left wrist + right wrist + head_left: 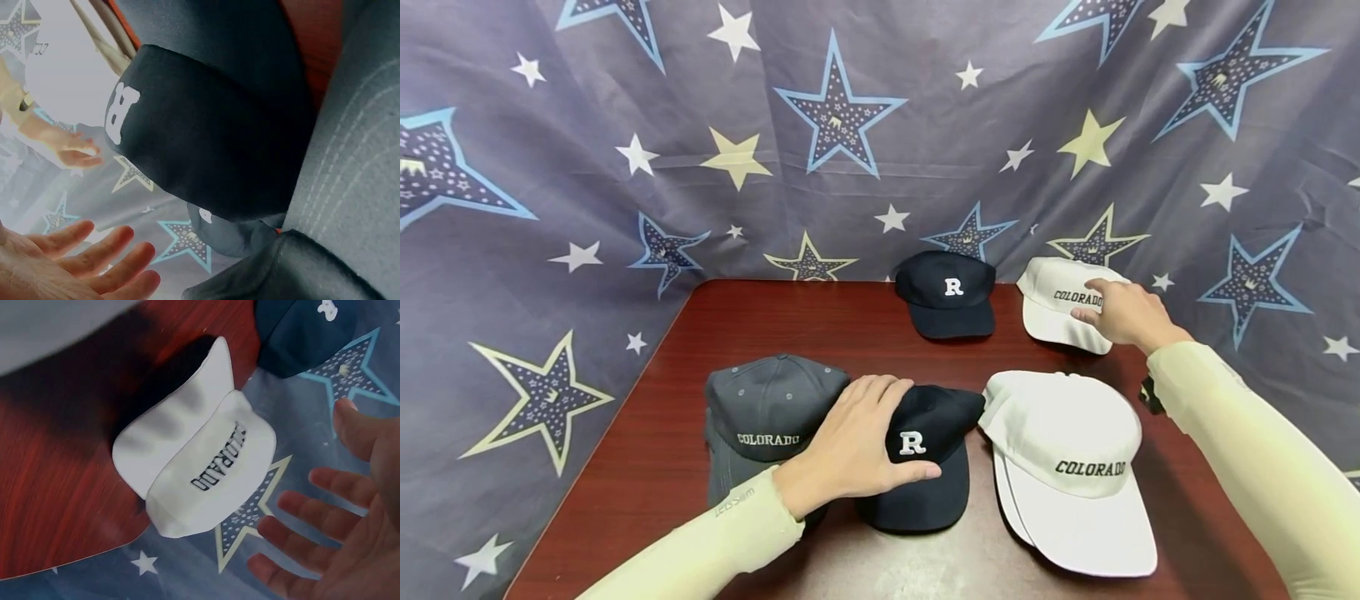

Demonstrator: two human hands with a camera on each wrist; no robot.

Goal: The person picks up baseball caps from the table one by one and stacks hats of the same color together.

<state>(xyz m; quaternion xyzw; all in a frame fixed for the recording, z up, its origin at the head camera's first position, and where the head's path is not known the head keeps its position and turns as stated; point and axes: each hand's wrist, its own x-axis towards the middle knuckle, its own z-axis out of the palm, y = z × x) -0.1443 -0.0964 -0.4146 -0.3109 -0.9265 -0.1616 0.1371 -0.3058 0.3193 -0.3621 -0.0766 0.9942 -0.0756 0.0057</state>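
Observation:
My left hand (857, 440) hovers with fingers extended between a grey baseball cap (775, 408) lettered COLORADO and a black baseball cap (932, 492) with a white R. In the left wrist view, its fingers (119, 265) look apart from that black cap (206, 125). At the back right, my right hand (1127, 312) is by a white baseball cap (1060, 304) lettered COLORADO. The right wrist view shows its spread fingers (300, 540) holding nothing, beside the white cap (212, 469). Front right lie white caps (1060, 433), two brims showing one above the other.
Another black cap (947, 292) with an R sits at the back of the reddish-brown table (775, 317). Behind and beside the table hangs a grey-blue star-patterned cloth (850, 208).

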